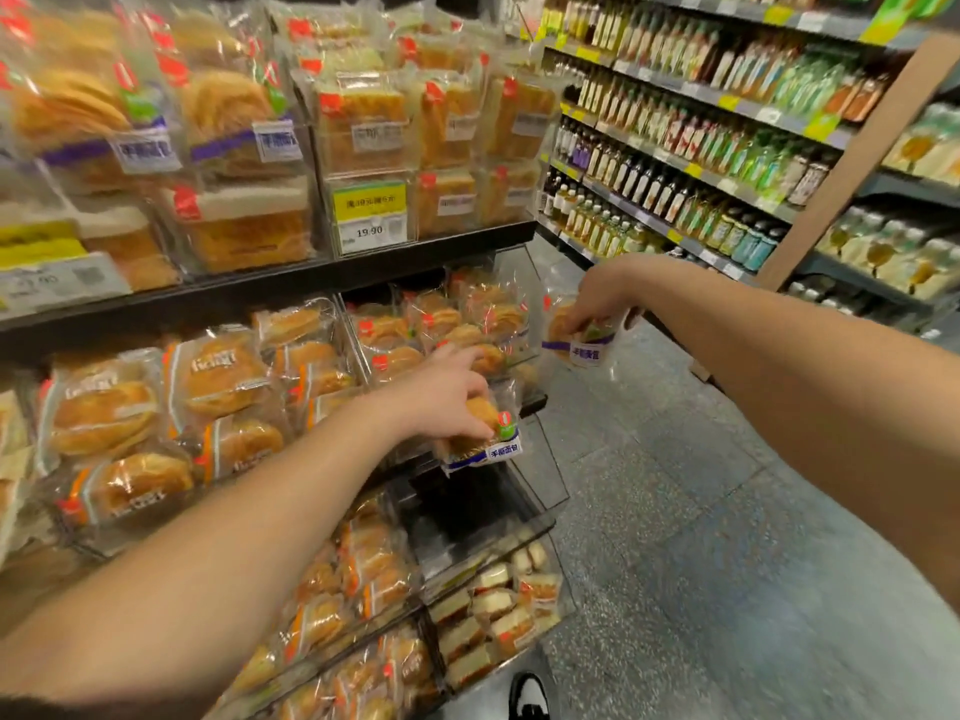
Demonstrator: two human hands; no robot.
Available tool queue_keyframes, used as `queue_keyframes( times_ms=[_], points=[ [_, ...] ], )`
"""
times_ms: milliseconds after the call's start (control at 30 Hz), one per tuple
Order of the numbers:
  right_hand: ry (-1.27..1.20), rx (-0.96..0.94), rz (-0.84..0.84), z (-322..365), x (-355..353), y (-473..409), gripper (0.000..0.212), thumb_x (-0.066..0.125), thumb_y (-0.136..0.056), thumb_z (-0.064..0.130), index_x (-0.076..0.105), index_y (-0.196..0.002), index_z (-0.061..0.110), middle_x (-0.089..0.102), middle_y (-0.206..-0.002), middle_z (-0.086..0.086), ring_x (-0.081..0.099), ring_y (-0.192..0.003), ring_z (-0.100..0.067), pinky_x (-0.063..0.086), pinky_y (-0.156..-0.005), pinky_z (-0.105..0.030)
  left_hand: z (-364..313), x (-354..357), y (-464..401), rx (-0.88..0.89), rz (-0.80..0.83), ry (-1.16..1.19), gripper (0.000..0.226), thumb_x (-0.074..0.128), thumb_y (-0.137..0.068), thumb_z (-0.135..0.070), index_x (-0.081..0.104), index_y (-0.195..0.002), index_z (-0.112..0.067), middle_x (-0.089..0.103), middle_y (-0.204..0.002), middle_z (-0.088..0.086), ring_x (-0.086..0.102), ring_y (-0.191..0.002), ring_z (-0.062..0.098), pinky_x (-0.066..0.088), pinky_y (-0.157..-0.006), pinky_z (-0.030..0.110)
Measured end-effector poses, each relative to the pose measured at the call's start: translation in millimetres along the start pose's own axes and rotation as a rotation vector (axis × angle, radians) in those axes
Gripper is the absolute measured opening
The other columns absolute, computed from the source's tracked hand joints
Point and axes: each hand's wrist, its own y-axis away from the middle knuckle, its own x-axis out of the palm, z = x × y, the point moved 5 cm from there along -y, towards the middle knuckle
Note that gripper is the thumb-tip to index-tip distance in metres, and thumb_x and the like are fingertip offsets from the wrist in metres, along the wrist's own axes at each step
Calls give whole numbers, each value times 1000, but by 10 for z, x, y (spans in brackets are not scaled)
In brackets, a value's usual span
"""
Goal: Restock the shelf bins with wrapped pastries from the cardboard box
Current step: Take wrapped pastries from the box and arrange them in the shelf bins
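Left hand [447, 392] grasps a clear-wrapped golden pastry with purple band [485, 433] at the clear plastic shelf bin [524, 283]. Right hand [602, 298] grasps a second like-wrapped pastry [576, 335], just right. Yellow price tag [370, 216] reads 19.90.

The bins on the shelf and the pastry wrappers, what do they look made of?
The shelf bins look like clear, glossy rigid plastic: you see through their walls and the edges catch light. The wrapper of the pastry in the left hand looks like thin transparent film, crinkled and shiny.

A grocery shop: price tags [371, 215] on pastry shelves [311, 272], bottled drinks [675, 148] lining the aisle.
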Motion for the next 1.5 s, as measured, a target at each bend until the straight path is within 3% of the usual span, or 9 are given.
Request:
queue_keyframes(
  times_ms=[233,367,500,700,833,1000,1200,1367,1500],
  points=[
    [264,-125,57,390,-72,-530,51,69,-86,53,59,-117,13,60,-117,-8,64,-102,-28,57,-89,-36,86,128,-333,-165,18,-81,46,64,-84,-56,65,-120,-28,-2,-166,-1,-5,-152,30,11,-122,54],
    [433,-273,36,546,-44,-694,47,72,-86,46,63,-117,13,62,-93,-5,64,-83,-23,55,-72,-33,120,182,-360,-266,21,-99,41,64,-85,-54,68,-115,-25,0,-166,0,1,-152,27,16,-123,47],
    [583,-464,-45,659,-18,-801,52,71,-87,40,60,-129,11,63,-110,-6,61,-97,-25,47,-76,-32,95,199,-381,-326,11,-126,40,62,-86,-53,70,-112,-23,-1,-166,-1,2,-152,25,16,-121,43],
    [601,-695,-117,548,198,-835,68,65,-94,36,34,-150,15,60,-124,-9,48,-90,-21,40,-73,-31,105,179,-352,-372,-30,-55,25,64,-86,-46,66,-84,-21,3,-166,-8,5,-152,18,14,-120,36],
    [602,-707,-41,306,344,-986,66,63,-95,30,31,-152,20,59,-110,-3,50,-83,-17,42,-66,-27,94,158,-349,-384,-40,-33,21,65,-86,-45,65,-85,-24,7,-165,-9,8,-151,16,16,-120,36],
    [690,-775,-63,327,369,-1026,68,63,-94,19,31,-154,21,54,-139,-5,57,-111,-21,46,-82,-28,96,161,-360,-412,-24,-27,25,66,-86,-49,66,-87,-25,10,-165,-9,10,-151,16,19,-120,37],
    [781,-826,-85,435,549,-1163,62,57,-91,1,42,-148,20,57,-138,-4,59,-116,-22,52,-92,-31,34,130,-368,-452,-12,2,26,68,-86,-47,55,-72,-28,10,-164,-12,10,-151,17,21,-122,40],
    [569,-825,-54,359,436,-1200,63,68,-91,21,39,-146,15,58,-118,1,57,-90,-16,47,-68,-25,-12,111,-389,-466,-27,-11,28,68,-86,-46,54,-70,-28,13,-164,-10,11,-151,17,21,-121,40],
    [590,-862,-116,349,451,-1244,62,71,-89,32,46,-144,22,55,-133,-2,57,-110,-21,51,-88,-32,-1,100,-387,-462,-21,-13,28,68,-85,-47,55,-70,-27,15,-164,-12,15,-150,17,23,-121,43]
  ],
)
